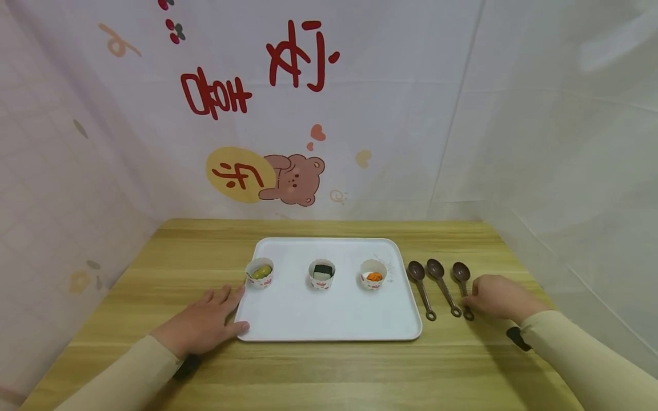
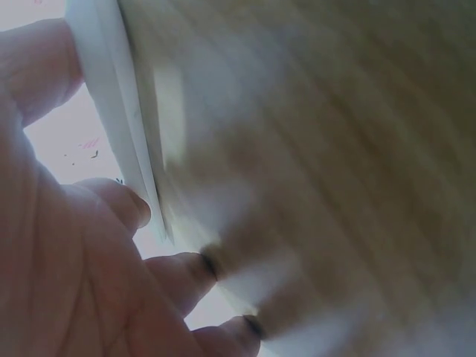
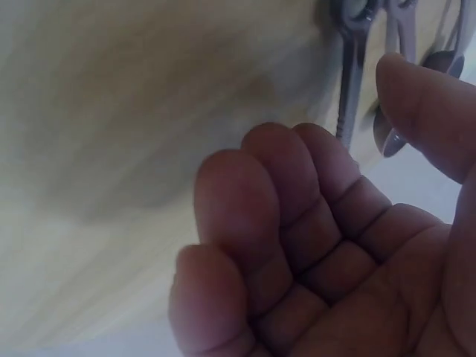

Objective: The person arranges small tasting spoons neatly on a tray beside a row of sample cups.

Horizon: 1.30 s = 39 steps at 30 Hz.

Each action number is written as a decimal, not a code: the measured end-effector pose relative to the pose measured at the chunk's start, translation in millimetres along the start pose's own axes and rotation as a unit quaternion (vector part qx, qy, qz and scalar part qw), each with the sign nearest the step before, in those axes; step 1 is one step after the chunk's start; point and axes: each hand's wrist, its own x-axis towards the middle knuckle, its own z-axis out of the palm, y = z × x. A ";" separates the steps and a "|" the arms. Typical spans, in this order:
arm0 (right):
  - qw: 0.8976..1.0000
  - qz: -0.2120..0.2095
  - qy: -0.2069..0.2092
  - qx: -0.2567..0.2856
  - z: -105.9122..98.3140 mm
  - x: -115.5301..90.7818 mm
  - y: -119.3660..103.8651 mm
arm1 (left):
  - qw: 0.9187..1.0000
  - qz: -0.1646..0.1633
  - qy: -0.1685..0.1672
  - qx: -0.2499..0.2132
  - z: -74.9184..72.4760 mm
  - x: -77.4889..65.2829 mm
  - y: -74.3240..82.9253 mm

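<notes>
Three brown spoons (image 1: pixel 445 290) lie on the table (image 1: pixel 319 377) just right of the white tray (image 1: pixel 329 317); my right hand (image 1: pixel 496 295) is at the handle of the rightmost spoon (image 1: pixel 464 286), fingers curved side by side, thumb apart; whether they touch it I cannot tell. My left hand (image 1: pixel 203 322) rests at the tray's left edge, fingers spread, thumb over the rim.

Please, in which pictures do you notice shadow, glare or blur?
Head: fairly clear, with a shadow on the table below the right arm; left wrist: glare whitens the tray, and the table grain is blurred; right wrist: broad soft shadow, table grain also blurred.
</notes>
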 end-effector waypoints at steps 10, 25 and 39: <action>1.000 -0.012 -0.007 -0.002 5.8 2.2 1.5 | 1.000 0.004 0.010 0.005 1.1 -0.5 0.9; 1.000 -0.009 -0.009 -0.003 3.7 -0.2 -6.4 | 1.000 0.004 0.010 0.007 0.5 -1.8 1.6; 1.000 -0.013 0.003 -0.009 10.1 2.5 -4.2 | 1.000 0.004 0.009 0.004 1.0 -2.3 0.7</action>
